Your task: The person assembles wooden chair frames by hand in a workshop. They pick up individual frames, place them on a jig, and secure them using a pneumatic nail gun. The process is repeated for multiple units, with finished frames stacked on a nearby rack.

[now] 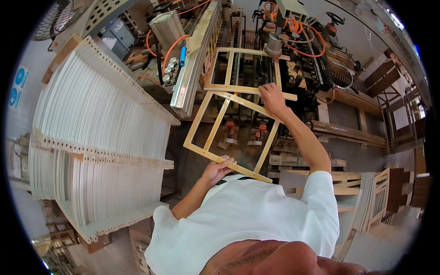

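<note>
Head view: the left hand pinches the nearer edge of a wooden frame, which lies tilted between the person's white shirt and the machine. The right hand bends its fingers over the near rail of a second wooden frame, set squarely on the machine; whether they close around that rail I cannot tell. An inner bar divides the tilted frame into two openings, the wider one showing red-and-grey fittings below. White panels stand packed upright at left; beyond sits a grey-blue box, contents indistinct.
</note>
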{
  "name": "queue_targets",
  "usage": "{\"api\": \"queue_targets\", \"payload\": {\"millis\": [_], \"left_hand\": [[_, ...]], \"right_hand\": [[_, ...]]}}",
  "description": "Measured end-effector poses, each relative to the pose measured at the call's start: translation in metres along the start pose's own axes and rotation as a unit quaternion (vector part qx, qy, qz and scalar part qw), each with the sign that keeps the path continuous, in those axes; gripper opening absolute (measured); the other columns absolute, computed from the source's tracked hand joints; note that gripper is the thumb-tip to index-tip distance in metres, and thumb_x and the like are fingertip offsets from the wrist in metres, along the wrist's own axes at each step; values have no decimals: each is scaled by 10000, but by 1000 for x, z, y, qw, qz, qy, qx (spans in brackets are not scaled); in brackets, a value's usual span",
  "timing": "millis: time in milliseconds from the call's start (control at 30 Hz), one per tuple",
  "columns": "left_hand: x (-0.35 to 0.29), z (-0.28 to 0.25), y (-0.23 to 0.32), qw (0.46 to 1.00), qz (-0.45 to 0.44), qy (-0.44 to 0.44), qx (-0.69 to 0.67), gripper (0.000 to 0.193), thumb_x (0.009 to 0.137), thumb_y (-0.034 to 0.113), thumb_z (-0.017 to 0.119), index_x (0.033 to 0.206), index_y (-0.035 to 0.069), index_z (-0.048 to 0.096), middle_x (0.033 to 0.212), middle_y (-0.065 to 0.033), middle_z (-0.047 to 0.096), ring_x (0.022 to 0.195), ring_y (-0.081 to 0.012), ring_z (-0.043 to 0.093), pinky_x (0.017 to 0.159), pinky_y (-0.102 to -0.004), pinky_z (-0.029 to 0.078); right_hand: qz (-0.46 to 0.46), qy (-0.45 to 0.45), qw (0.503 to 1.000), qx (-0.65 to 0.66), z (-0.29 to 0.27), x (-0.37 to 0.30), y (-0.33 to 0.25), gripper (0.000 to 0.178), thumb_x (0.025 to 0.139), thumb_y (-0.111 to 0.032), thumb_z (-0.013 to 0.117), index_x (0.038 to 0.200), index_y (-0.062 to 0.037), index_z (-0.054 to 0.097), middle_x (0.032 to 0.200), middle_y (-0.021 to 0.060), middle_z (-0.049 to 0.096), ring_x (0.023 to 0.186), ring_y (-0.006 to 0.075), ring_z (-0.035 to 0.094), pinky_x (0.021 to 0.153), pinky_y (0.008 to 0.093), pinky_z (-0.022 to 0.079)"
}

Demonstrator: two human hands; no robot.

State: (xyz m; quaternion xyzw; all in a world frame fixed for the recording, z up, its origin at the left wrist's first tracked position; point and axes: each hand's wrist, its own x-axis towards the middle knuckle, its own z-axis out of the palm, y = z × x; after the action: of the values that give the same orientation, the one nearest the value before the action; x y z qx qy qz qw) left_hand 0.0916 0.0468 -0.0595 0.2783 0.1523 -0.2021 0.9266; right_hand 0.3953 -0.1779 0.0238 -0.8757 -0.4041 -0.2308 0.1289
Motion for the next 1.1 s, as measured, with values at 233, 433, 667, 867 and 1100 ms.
{"api": "queue_targets", "payload": {"millis": [233,433,667,867,1100], "left_hand": [[-21,-21,-1,997,9,-29,-74,176,893,50,578,1053,-3,526,1141,-131,551,1207,-315,504,1059,-440,409],[-42,-58,-16,974,31,149,-166,81,872,31,582,946,8,557,1080,-137,598,1171,-312,536,1051,-479,414],[-50,-119,-61,947,44,303,-99,46,862,77,595,907,84,597,1022,-63,657,1097,-259,588,944,-442,482],[-46,-131,-76,926,98,347,-112,91,847,59,568,934,62,594,990,-83,667,1079,-275,597,977,-456,443],[-33,-130,-105,911,129,363,-144,97,834,63,570,928,65,592,996,-83,664,1073,-274,597,983,-464,429]], "right_hand": [[-41,-86,992,-85,-2,12,1,192,741,-107,642,919,-39,620,827,89,564,833,262,497,734,367,389],[-53,-60,993,-86,0,16,5,232,702,-59,623,933,-33,625,808,91,553,819,261,499,735,364,397],[-45,-68,983,-165,36,62,47,163,720,-83,629,879,-46,624,798,73,560,846,239,501,749,348,388],[-88,-110,962,-234,59,108,72,56,747,-129,629,773,-98,667,789,40,585,873,222,500,785,350,367],[-83,-173,929,-317,75,157,95,90,786,-184,631,818,-147,707,827,14,614,913,210,499,803,351,335]]}}
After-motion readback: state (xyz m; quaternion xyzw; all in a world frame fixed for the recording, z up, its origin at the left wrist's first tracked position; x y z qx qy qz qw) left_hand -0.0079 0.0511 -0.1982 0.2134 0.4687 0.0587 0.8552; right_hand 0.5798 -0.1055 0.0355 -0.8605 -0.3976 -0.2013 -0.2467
